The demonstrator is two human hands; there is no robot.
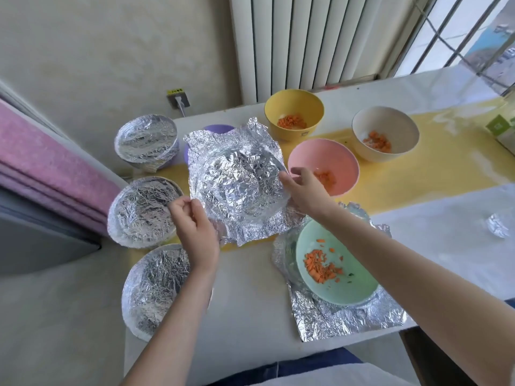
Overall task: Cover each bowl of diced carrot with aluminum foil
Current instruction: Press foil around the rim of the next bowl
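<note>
View: head camera, looking down at the table.
Left hand: fingers curled, pinching the near-left edge of the foil sheet.
Right hand: grasping the sheet's right edge.
Foil sheet: crumpled, bears a round imprint, spread between both hands.
Purple bowl: beyond the hands and mostly hidden under the sheet, so contact cannot be told.
Far covered bowl, middle covered bowl, near covered bowl: foil-wrapped, left of the left hand.
Green bowl: under the right forearm, uncovered, holding diced carrot, sitting on a second sheet.
Pink bowl: uncovered, just beyond the right hand.
Yellow bowl, white bowl: uncovered, farther beyond the right hand.
</note>
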